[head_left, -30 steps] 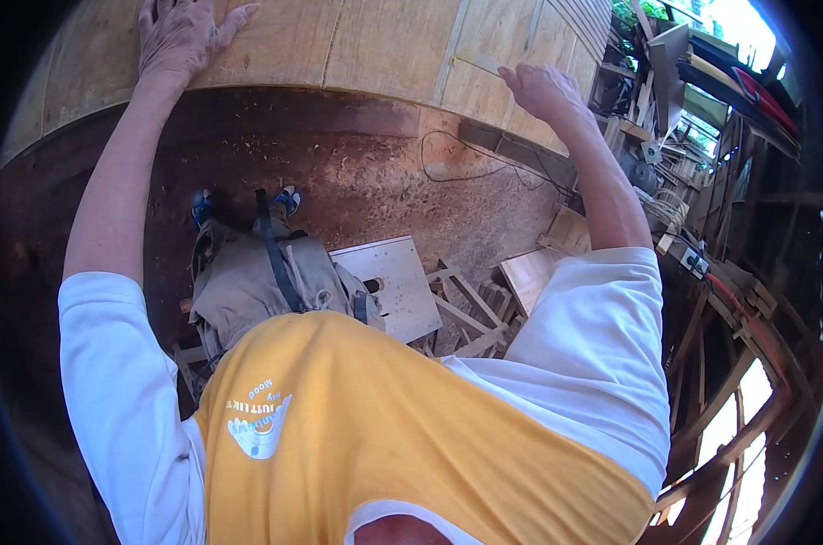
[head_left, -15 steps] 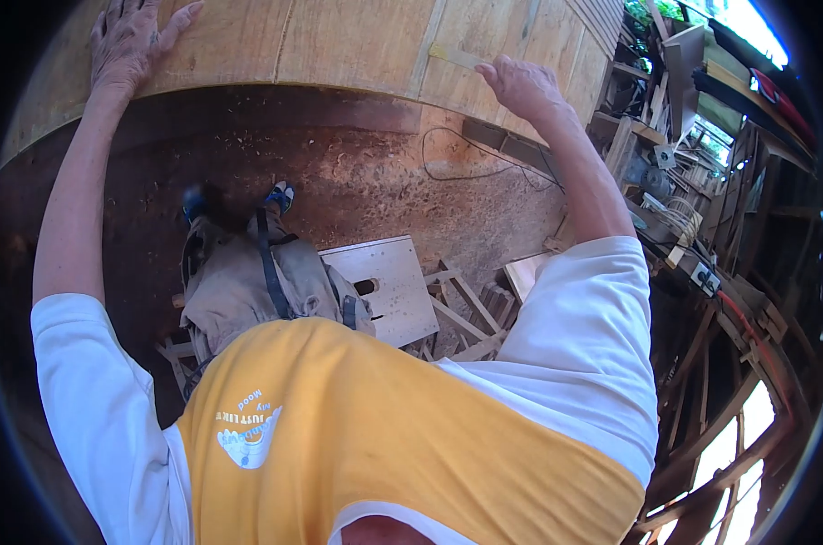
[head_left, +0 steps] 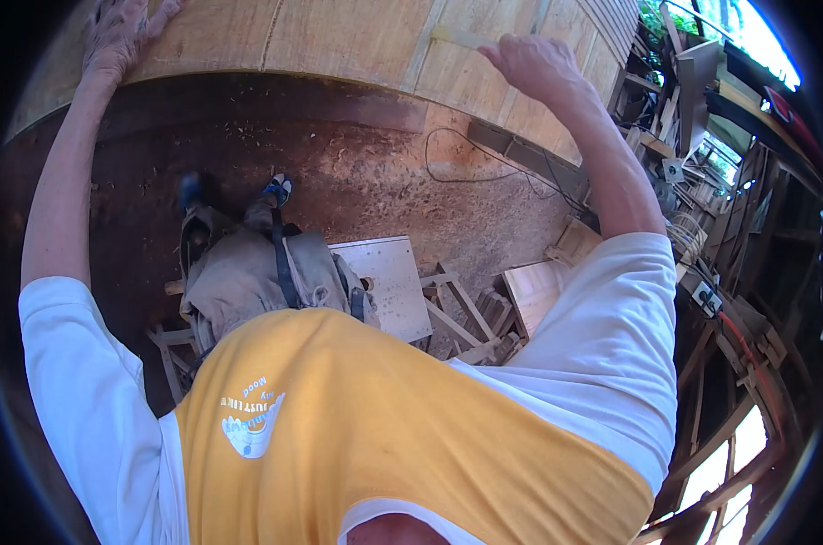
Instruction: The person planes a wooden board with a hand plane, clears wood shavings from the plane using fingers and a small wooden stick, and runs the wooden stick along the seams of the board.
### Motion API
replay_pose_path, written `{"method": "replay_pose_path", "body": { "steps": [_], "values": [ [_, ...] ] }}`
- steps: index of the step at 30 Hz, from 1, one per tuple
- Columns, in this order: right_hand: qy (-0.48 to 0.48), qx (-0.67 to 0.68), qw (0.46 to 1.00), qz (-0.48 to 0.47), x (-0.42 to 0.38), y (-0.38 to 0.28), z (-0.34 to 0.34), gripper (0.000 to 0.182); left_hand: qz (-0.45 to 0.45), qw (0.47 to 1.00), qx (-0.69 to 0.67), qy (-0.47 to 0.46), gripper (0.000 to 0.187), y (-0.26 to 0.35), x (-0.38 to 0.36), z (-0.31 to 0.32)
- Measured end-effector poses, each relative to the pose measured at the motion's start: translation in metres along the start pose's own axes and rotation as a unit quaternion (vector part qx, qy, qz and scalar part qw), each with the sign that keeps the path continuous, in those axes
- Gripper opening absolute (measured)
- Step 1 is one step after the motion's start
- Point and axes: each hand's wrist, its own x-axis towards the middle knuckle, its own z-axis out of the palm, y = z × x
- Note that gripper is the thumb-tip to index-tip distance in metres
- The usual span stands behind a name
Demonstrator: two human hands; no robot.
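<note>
A pale wooden panel surface (head_left: 348,41) with seams between its boards spans the top of the view. My left hand (head_left: 125,36) lies on it at the upper left, fingers apart, with nothing held; its fingertips reach the top edge of the view. Toward the right part of the panel, my right hand (head_left: 537,65) is closed around one end of a thin, flat, yellowish strip (head_left: 458,37). The strip points left from my fingers and lies over or just above a seam between boards.
A light board with a hole (head_left: 389,286) and wooden frames (head_left: 466,313) stand below the panel. A dark cable (head_left: 470,179) loops on the dirt floor. Wood scraps and a socket box (head_left: 705,298) with a red cord are at the right.
The view has shifted slightly, so the panel sits higher in it. My right hand still holds the strip, and my left hand remains on the panel.
</note>
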Motion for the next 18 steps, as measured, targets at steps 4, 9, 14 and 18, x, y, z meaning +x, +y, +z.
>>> {"method": "replay_pose_path", "body": {
  "steps": [4, 9, 14, 18],
  "values": [
    [0.017, 0.015, 1.0, -0.004, 0.006, 0.003, 0.012, 0.063, 0.0, 1.0, -0.023, -0.013, 0.085, 0.004, 0.0, -0.005],
    [-0.041, 0.066, 0.997, 0.012, -0.029, -0.025, 0.018, 0.064, 0.014, 0.999, -0.04, -0.006, 0.087, 0.001, -0.001, -0.012],
    [-0.002, 0.163, 0.981, 0.106, -0.039, -0.032, 0.037, 0.067, -0.006, 0.999, -0.043, -0.01, 0.087, 0.004, -0.005, -0.016],
    [0.033, 0.219, 0.965, 0.141, -0.032, -0.042, 0.065, 0.068, 0.003, 0.999, -0.052, -0.008, 0.087, 0.002, -0.001, -0.011]
  ]
}}
